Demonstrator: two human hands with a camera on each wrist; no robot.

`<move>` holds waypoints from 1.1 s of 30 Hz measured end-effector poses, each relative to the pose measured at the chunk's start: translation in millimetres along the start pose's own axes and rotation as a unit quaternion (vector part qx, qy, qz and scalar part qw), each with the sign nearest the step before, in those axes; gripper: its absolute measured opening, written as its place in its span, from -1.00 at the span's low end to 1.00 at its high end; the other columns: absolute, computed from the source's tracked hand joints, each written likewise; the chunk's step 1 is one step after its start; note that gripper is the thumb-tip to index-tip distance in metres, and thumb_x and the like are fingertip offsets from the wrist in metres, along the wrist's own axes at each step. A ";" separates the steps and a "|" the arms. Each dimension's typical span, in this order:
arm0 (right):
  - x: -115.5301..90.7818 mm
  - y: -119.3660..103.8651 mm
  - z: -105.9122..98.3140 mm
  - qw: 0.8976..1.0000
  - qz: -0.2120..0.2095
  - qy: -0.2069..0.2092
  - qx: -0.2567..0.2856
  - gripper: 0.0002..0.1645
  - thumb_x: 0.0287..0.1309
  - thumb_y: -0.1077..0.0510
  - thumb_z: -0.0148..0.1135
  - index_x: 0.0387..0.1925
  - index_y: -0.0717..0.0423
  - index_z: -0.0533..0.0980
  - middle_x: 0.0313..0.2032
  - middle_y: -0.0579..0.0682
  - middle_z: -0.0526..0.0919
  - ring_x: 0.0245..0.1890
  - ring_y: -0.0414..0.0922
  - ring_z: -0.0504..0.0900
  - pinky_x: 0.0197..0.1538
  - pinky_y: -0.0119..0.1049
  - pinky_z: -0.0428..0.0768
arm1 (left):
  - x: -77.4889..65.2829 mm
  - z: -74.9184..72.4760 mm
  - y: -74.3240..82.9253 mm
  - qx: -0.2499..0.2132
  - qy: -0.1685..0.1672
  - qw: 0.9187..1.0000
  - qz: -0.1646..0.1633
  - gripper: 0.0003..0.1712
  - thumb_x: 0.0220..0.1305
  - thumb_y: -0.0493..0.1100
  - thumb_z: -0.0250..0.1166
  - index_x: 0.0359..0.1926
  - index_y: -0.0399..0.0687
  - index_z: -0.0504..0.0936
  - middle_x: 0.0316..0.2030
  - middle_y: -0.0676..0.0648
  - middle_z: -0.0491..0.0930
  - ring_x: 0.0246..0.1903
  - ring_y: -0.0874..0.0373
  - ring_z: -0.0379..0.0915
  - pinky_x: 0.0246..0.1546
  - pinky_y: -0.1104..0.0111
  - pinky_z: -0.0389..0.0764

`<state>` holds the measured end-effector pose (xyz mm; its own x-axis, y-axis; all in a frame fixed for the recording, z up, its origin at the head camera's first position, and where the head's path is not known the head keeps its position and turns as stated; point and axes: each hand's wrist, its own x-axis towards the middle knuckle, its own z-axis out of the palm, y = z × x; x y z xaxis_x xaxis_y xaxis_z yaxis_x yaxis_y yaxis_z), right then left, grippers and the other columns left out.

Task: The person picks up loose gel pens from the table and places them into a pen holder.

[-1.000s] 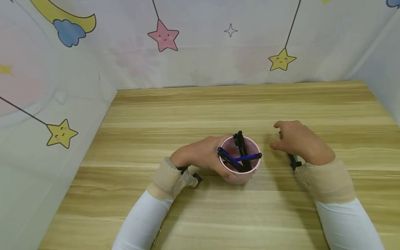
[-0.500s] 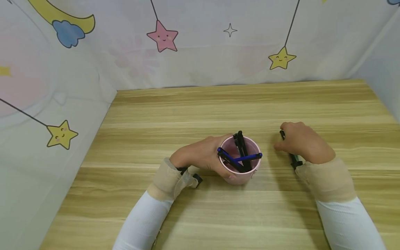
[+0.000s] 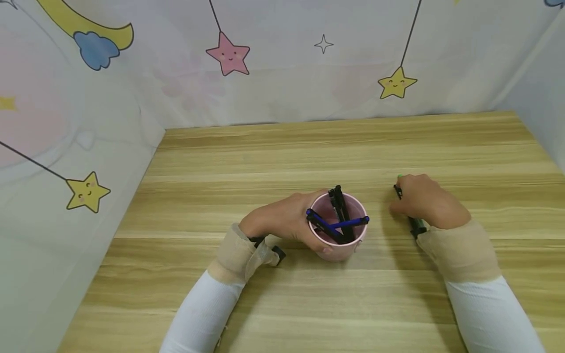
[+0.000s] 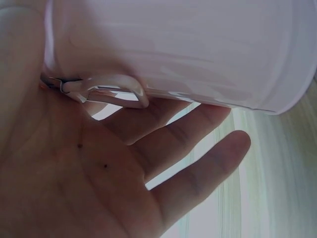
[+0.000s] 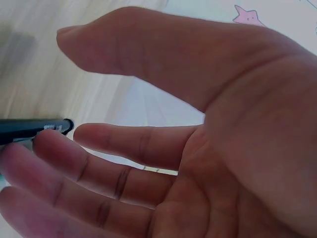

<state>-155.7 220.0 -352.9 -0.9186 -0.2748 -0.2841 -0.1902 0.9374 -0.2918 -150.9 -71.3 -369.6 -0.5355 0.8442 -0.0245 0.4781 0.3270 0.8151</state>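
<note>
My left hand holds a small pink bucket from its left side, thumb toward the front. Several black and blue pens lean inside it. Up close in the left wrist view, a lug with a metal wire end sticks out of the bucket wall beside the palm. To the right, my right hand is low over the table. A black pen lies at its fingertips, mostly hidden under the hand in the head view. The right thumb stands apart from the fingers. A bit of green shows past the fingers.
The wood-grain table reaches back to a pale curtain printed with stars and a moon. Similar cloth hangs at the left and right. A small black wrist camera sits by the left wrist, another by the right.
My right hand has shifted slightly right and lower over the pen, whose end now shows beside the fingers. A green bit has come into sight. The left hand and bucket have stayed put.
</note>
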 end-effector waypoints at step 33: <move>0.3 -1.8 2.7 0.999 -0.024 -0.011 0.046 -0.22 -0.15 0.29 0.13 0.19 0.41 0.17 -0.66 -0.03 0.44 -0.67 -0.14 0.37 -0.50 -0.19 0.44 | -1.4 0.6 -0.3 0.000 -0.002 1.000 0.003 -0.04 -0.39 0.19 0.54 0.16 0.31 0.35 -0.06 0.16 0.53 -0.07 0.26 0.42 -0.05 0.31 0.48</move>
<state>-154.7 217.7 -354.9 -0.9008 -0.3251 -0.2880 -0.2004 0.8995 -0.3883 -149.9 -72.3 -370.2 -0.5297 0.8479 -0.0215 0.4818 0.3216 0.8151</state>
